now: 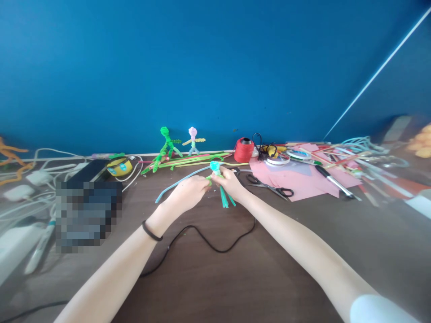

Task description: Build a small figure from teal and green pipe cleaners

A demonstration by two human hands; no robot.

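Pipe-cleaner figure [218,179], turquoise at the head with green and turquoise legs hanging down, sits between both hands above the middle of the bench [208,278], a little in front of the back wall. Left hand [188,193] is closed around its left side, the fingers pinching the green part; right hand [230,183] is closed on the right side just under the head. One light blue pipe cleaner [178,183] runs out to the left from the grip and rests on the bench.

By my judgement the step in hand is the twisting of the body, with legs formed and arms not yet shaped; the next move calls for a firm pinch with one hand while the other turns the loose wire.

For room: near the hands the bench is mostly open, only a black cable [208,240] curves just below them. Scissors [269,186] lie near to the right, on the edge of pink paper [303,181]. Two finished figures [178,146] and a red spool [244,150] stand behind, by the wall. A dark box [88,172] and white cables [23,197] fill the left side, well apart
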